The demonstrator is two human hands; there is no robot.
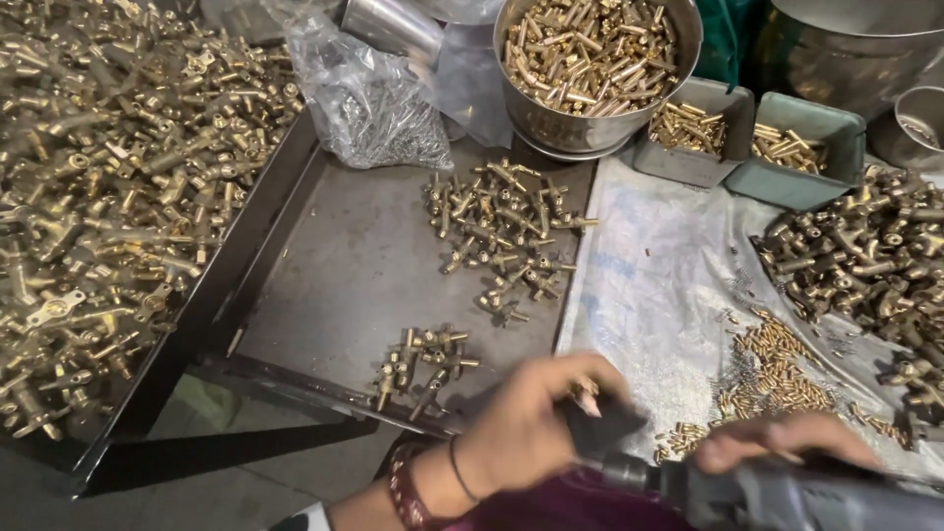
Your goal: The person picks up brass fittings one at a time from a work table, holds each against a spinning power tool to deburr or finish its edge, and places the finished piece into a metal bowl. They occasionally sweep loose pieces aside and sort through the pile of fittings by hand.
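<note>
The right hand (pixel 787 440) clenches around a grey metal power tool (pixel 787 492), while the left hand (pixel 536 423) pinches a small brass fitting (pixel 586 391) in its fingertips. Just beyond the fingers lie loose brass pins (pixel 777 369) on white plastic sheeting (pixel 649 275); farther off, brass valve bodies (pixel 501 226) sit on a grey metal tray (pixel 354 265)

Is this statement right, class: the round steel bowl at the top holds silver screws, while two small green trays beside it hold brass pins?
Not quite. The head view shows the steel bowl filled with brass-coloured pins, not silver screws. The silvery small parts are in the clear plastic bag to the bowl's left. The rest stands: the two green trays beside the bowl hold brass pins.
</note>
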